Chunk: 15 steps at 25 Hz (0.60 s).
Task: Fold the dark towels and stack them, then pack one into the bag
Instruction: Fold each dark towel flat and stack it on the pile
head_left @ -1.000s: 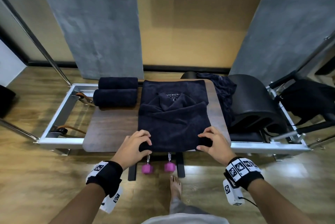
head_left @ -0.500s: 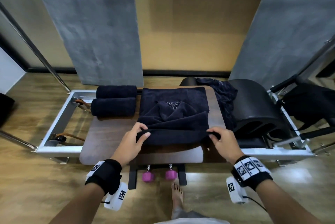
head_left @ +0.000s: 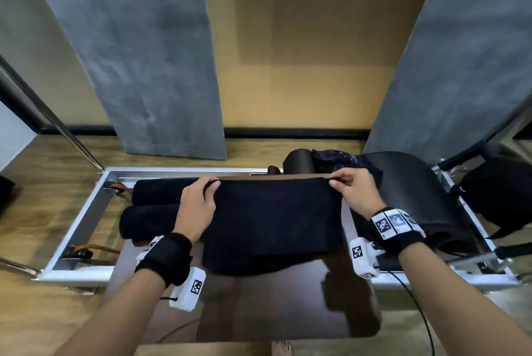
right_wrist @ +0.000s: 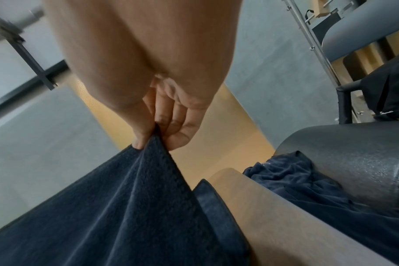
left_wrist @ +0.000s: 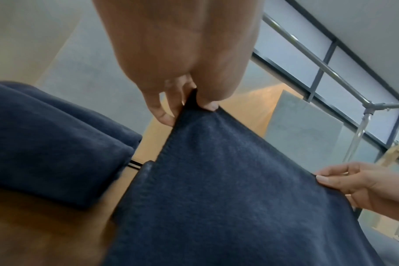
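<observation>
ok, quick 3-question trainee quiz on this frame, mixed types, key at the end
1. True or false: both hands pinch the same towel.
2. Multiple choice: where do the two rolled towels lie? A) beside the left hand B) beside the right hand C) on the floor
3. Fill in: the towel being folded rests on the brown ___.

Key: 1 true, each hand pinches a far corner. 2 A. 3 board.
</observation>
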Tool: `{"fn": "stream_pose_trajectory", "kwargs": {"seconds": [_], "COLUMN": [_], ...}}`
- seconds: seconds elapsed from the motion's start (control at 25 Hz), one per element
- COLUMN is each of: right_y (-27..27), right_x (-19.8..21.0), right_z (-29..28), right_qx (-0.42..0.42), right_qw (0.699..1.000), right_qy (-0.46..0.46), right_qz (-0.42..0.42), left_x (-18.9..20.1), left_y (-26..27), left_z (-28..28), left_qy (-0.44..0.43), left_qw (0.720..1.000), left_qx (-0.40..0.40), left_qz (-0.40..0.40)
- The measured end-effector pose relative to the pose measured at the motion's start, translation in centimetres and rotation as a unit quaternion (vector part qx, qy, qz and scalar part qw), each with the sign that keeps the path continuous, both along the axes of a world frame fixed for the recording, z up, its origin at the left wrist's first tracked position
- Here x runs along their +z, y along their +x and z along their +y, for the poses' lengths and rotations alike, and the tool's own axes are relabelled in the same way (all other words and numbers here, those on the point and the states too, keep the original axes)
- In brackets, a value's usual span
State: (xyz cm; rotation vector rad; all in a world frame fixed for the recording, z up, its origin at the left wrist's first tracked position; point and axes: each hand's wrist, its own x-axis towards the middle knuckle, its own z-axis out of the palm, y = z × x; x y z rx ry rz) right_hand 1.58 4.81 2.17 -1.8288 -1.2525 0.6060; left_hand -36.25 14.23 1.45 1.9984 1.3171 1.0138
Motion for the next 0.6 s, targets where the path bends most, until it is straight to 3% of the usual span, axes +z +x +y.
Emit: {"fn": "stream_pose_trajectory", "kwargs": {"seconds": [0.2,0.36,0.6], "right_y": [0.8,0.9,0.5], "right_x": [-3.0,-4.8,-5.8], "right_z": [5.9,7.1,7.1], "right_qx": [-0.032,-0.017,-0.023], "right_qw": [0.994,0.982,0.981], "right_qy": [-0.092,-0.157,-0.174], "right_qz": [-0.051,-0.104,-0.087], "left_x": [-3.1,-5.0,-5.2], "left_y": [3.8,5.3,5.3], "left_z": [5.1,6.4,5.7], "left_qy": [-0.113,-0.199,-0.138], "left_qw": [0.983,0.960,0.966], "left_qx": [0.115,0.120,0.103], "left_qz": [0.090,0.159,0.191]}}
